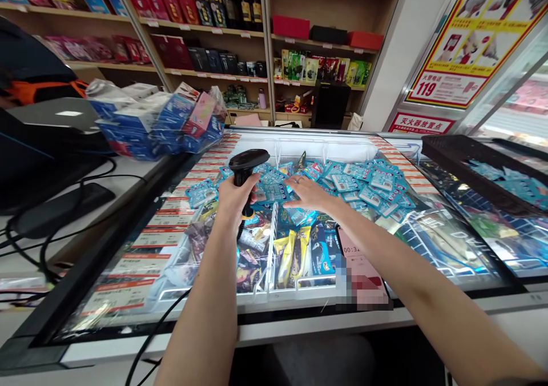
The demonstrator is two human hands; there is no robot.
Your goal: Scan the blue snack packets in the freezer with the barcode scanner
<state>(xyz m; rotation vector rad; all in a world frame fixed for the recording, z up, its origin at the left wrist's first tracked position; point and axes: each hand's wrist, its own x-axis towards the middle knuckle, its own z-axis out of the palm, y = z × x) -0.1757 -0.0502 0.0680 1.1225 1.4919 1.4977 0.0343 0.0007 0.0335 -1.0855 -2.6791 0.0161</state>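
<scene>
My left hand (232, 201) is wrapped round the handle of a black barcode scanner (248, 160), held upright with its head tilted over the glass. My right hand (311, 193) lies low over the small blue packets, fingers stretched out and apart. Its fingertips are beside a blue packet (272, 192) near the scanner; whether they touch it I cannot tell. More blue packets (372, 181) are heaped to the right on the freezer's glass top, and one packet (201, 193) lies left of the scanner. Under the glass, wrapped ice creams (299, 254) show in white wire baskets.
A phone (363, 269) lies near the front edge, partly under my right forearm. At right stands a dark tray (483, 169) with more blue packets. Plastic-wrapped boxes (149, 123) and black cables (47, 243) occupy the left counter. Stocked shelves (214, 29) stand behind.
</scene>
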